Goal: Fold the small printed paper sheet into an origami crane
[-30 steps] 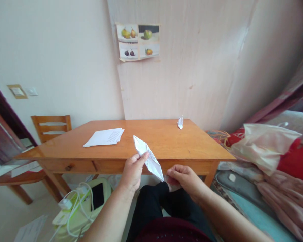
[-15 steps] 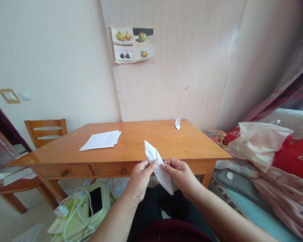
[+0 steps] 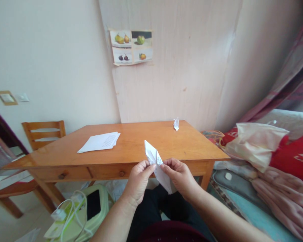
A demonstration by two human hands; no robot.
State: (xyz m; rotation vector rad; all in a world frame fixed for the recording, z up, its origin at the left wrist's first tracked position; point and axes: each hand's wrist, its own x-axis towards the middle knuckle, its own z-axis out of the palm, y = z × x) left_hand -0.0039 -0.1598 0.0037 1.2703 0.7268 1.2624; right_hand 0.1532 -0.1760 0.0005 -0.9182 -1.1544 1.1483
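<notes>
Between my two hands is a folded piece of white paper (image 3: 163, 177), long and pointed at its upper end, with small printed marks near its middle. My left hand (image 3: 140, 179) pinches its left edge between thumb and fingers. Opposite it, my right hand (image 3: 178, 174) pinches the right edge, its thumb close to the left one. The paper is held in the air over my lap, just in front of the table edge. Some of the fingers behind the paper are hidden.
A wooden table (image 3: 141, 148) with drawers stands ahead, bearing a stack of paper sheets (image 3: 98, 142) and a small folded paper piece (image 3: 176, 124). A green stool (image 3: 104, 201) with cables and a black phone (image 3: 93, 203) is low at left. Bags (image 3: 255, 141) lie at right.
The paper's lower end has turned slightly and the right fingers cover more of it. Both hands keep their pinch. The whole view has shifted slightly.
</notes>
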